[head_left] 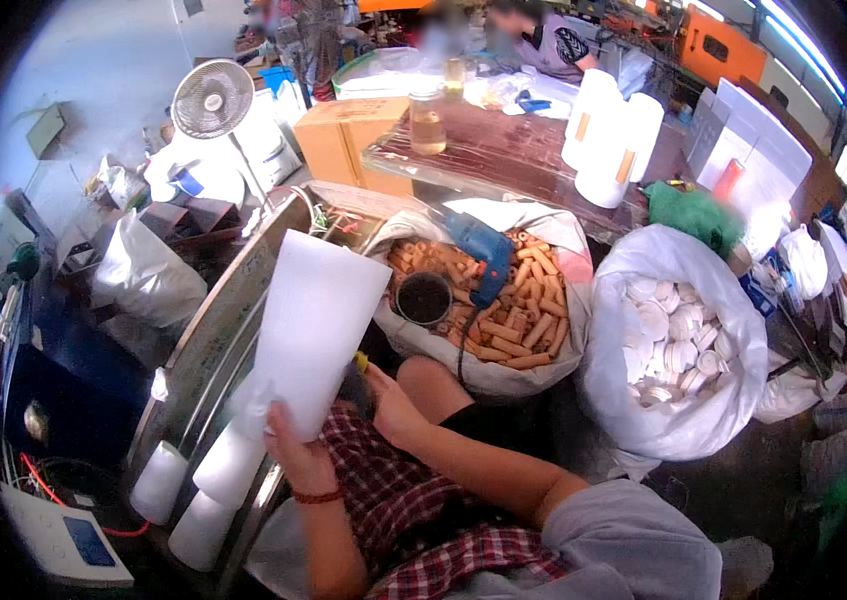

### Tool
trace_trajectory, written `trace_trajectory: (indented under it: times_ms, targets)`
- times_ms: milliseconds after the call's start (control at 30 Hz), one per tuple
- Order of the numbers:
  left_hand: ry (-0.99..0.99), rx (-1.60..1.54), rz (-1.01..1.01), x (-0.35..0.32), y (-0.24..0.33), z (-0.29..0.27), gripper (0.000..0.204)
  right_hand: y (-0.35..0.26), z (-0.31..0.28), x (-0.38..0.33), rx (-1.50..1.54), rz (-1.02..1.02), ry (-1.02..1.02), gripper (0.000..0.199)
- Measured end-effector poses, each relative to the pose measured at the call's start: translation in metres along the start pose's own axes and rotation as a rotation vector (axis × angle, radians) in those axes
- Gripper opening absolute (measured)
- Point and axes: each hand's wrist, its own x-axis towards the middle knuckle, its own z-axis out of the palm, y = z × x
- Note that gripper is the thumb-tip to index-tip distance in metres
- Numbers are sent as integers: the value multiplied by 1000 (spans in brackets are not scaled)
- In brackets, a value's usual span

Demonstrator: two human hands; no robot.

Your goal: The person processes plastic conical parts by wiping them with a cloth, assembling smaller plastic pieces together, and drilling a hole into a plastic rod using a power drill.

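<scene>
My left hand (295, 455) is wrapped round the lower end of a tall white tapered cylinder (315, 320), which stands tilted in front of me. My right hand (398, 412) is closed beside the cylinder's lower right side. A small yellow and dark thing (360, 362) shows at its fingers, too little of it to tell the kind. More white cylinders (226, 468) lie on metal rods in a wooden trough to the left, just beyond my left hand. Ahead, a blue power drill (483, 255) rests on a sack of short orange-brown tubes (533, 320).
A dark round container (423, 298) sits among the tubes. To the right stands a white bag (633, 420) of white discs. Behind, a dark table (503, 165) holds a jar (427, 125) and several white cylinders. A fan (213, 98) stands back left; another person (553, 45) is beyond the table.
</scene>
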Motion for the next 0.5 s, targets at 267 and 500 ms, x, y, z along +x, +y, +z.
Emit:
trace_trajectory:
  times_ms: [267, 500]
  targets:
    - [99, -64, -354, -3, 29, -119, 40, -157, -125, -59, -1412, -510, 282, 43]
    - [-29, 755, -358, -42, 11, -190, 53, -222, -157, 4, -2053, -92, 125, 42]
